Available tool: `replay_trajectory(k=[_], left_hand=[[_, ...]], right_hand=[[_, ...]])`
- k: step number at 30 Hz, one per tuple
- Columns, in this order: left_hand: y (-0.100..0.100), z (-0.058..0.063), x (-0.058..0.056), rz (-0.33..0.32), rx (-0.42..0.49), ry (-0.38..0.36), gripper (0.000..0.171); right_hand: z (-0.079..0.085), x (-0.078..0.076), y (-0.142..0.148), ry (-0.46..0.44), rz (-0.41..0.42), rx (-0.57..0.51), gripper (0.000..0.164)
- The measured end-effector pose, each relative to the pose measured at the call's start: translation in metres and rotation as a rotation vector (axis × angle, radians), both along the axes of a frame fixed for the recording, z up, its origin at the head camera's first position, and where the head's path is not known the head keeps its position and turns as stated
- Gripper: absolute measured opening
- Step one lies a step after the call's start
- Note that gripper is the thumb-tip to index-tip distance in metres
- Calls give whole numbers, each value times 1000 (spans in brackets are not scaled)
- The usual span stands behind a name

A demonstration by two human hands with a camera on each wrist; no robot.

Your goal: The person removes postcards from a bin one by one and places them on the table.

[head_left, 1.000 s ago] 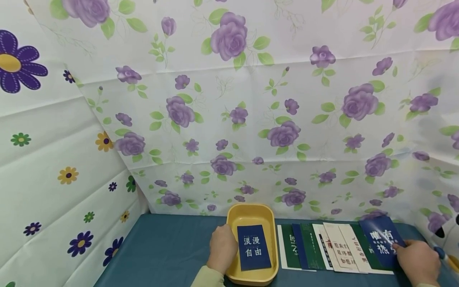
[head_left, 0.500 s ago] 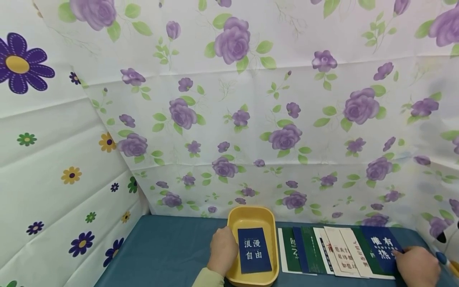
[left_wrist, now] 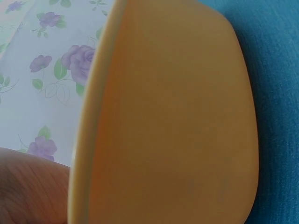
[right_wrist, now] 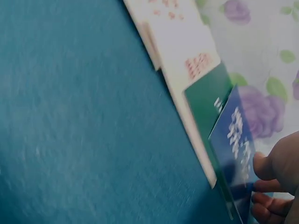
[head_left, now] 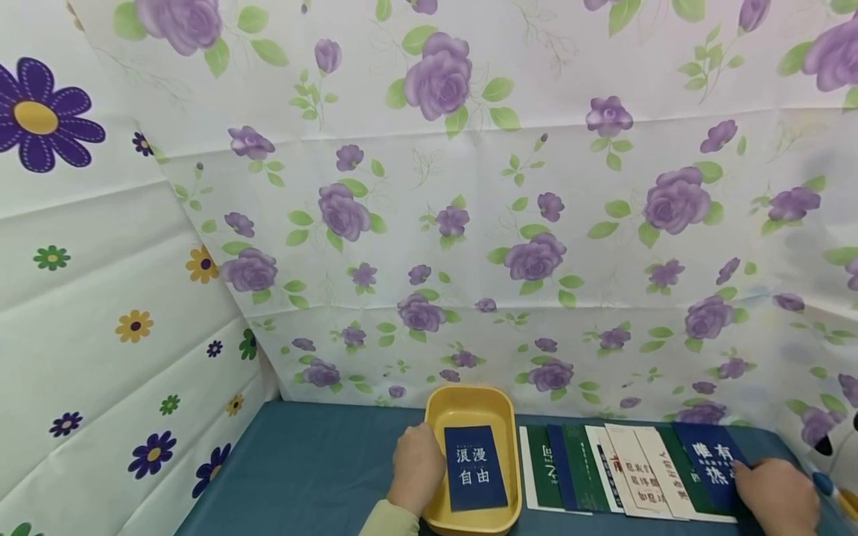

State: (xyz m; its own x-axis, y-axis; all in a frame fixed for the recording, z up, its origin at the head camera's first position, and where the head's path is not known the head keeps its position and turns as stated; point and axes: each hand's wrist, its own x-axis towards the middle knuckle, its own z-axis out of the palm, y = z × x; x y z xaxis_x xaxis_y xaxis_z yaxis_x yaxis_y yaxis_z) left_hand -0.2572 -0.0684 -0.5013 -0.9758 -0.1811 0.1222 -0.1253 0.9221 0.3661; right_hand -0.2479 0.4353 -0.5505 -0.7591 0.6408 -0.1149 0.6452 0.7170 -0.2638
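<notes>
In the head view my left hand (head_left: 418, 469) grips the left rim of a yellow plastic tray (head_left: 471, 406); the left wrist view shows the tray's outer wall (left_wrist: 177, 112) close up with part of the hand. Inside the tray lies a dark blue card (head_left: 477, 487) with white characters. My right hand (head_left: 777, 495) pinches the right edge of another blue card (head_left: 707, 450), which overlaps a green card (right_wrist: 208, 98) at the right end of a row. Thumb and fingers are at that card's edge in the right wrist view.
Overlapping green, blue and cream cards (head_left: 645, 476) lie in a row right of the tray. A blue-green cloth (head_left: 322, 469) covers the table. A flowered sheet (head_left: 375, 313) hangs behind, another at left. A partly visible white object (head_left: 838, 454) stands at far right.
The right hand's blue card has come down and straightened against the right end of the row. My left hand stays on the tray rim. The head view has shifted slightly.
</notes>
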Motion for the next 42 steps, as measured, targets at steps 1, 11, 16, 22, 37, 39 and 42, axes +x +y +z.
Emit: replay_trajectory(k=[1,11,16,22,37,39,42], left_hand=[[0,-1,0,-1,4,-4,13],[0,-5,-1,1,20,-8,11],[1,-3,-1,2,9,8,12],[1,-3,0,-2,9,-1,12],[-3,5,-1,-4,8,-8,12],[-2,4,0,-8,19,-19,12],[-2,2,0,-14,33,-23,12]], right_hand=[[2,-1,-1,-9,-12,-4,43],[54,-10,-43,168,115,23,69],[80,-11,-95,482,304,70,56],[103,-10,-160,575,525,6,56],[90,-12,-312,416,831,-62,57],[85,-9,-325,333,864,-130,61],[76,-6,-339,233,908,-208,59]])
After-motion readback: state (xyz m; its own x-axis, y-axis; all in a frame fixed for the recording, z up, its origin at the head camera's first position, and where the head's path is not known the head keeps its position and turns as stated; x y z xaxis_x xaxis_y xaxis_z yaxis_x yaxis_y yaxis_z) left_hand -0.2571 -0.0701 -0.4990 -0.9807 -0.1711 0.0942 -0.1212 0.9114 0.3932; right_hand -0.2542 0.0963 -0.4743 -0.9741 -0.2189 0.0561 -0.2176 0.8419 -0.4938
